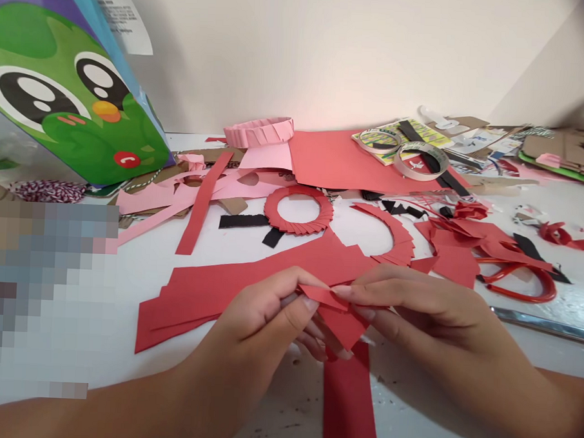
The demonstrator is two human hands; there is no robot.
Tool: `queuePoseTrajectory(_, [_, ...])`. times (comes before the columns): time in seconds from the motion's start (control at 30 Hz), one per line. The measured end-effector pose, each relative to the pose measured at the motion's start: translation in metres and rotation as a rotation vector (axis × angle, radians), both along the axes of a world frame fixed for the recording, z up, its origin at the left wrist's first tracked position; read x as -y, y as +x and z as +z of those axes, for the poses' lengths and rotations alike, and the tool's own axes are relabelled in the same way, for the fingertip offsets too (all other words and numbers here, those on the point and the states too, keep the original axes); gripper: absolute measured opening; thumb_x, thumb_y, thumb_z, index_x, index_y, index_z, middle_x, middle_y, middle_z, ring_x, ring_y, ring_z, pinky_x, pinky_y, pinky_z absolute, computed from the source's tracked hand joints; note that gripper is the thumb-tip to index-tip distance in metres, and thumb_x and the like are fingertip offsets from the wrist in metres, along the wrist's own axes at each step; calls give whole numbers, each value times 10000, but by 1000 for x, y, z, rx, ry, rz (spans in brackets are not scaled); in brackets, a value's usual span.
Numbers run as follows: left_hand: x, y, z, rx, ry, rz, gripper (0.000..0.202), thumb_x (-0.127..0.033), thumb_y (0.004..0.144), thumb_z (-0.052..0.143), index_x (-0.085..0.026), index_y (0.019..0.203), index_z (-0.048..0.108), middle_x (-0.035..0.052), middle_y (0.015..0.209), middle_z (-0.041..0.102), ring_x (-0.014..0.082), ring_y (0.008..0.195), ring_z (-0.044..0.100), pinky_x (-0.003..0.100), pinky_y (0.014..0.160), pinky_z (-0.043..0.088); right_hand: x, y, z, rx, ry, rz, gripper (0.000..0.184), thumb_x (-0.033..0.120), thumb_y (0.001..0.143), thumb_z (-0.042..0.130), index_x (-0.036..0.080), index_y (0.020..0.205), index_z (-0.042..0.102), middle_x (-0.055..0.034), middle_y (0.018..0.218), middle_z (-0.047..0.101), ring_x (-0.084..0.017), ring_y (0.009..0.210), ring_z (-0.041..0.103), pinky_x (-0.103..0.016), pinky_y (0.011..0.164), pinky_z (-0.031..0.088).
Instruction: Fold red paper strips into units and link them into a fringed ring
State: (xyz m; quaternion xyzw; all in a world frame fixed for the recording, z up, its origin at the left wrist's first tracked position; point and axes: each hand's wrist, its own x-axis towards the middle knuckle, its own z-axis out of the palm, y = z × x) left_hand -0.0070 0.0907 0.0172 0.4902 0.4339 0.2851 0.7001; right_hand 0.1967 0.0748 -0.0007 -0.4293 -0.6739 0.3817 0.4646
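In the head view, the left hand (263, 321) and the right hand (418, 308) meet low in the middle of the scene, both closed in a pinch on a small folded piece of red paper (334, 305), which sits between their fingertips. Just below, a long red paper strip (350, 402) runs toward the near edge of the white table (411, 379). To the left of the hands lies a wide, stepped red paper sheet (186, 311). Farther off, a pleated red paper ring (298, 209) rests on black paper strips (243, 221), with a pleated red paper arc (392, 233) to its right. A pleated pink paper band (258, 132) stands at the far side, beside a flat red sheet (352, 160) and two tape rolls (420, 161). On the right, red-handled scissors (516, 280) lie beside red paper scraps (457, 265), near a steel ruler (543, 325).
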Motion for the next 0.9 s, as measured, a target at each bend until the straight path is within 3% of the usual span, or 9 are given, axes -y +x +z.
queuePoseTrajectory(0.13, [0,1,0,38,4,75,77,-188,944,604,-258,928,634,-67,664,728,94,658,708,151,655,550,-3,-1,3,52,-8,-30,255,163,881,670,350,918,839,23,796,805,-124,693,729,-187,629,577])
queuePoseTrajectory(0.37, [-3,4,4,22,58,147,169,-111,863,658,-249,766,650,-91,585,660,98,636,713,141,603,556,-1,-2,6,-89,-192,10,138,313,904,710,350,1018,778,16,935,809,-156,839,757,-206,710,618])
queuePoseTrajectory(0.5, [-3,3,4,25,100,144,173,-113,855,674,-255,757,681,-86,622,702,84,620,714,120,582,553,0,-3,4,-187,-331,78,152,435,955,656,302,929,725,2,808,754,-152,709,711,-209,602,587])
queuePoseTrajectory(0.67, [-2,-1,3,2,159,137,213,-91,859,662,-268,760,730,-84,689,742,68,606,724,110,588,555,0,-6,4,-264,-508,159,199,428,923,714,238,914,657,28,678,697,-109,583,672,-187,558,537])
queuePoseTrajectory(0.9, [-6,1,4,7,96,95,232,-84,869,625,-257,743,715,-72,543,734,77,541,700,120,562,527,0,-6,2,-351,-567,139,221,413,880,770,219,884,663,37,657,686,-111,532,677,-207,524,521])
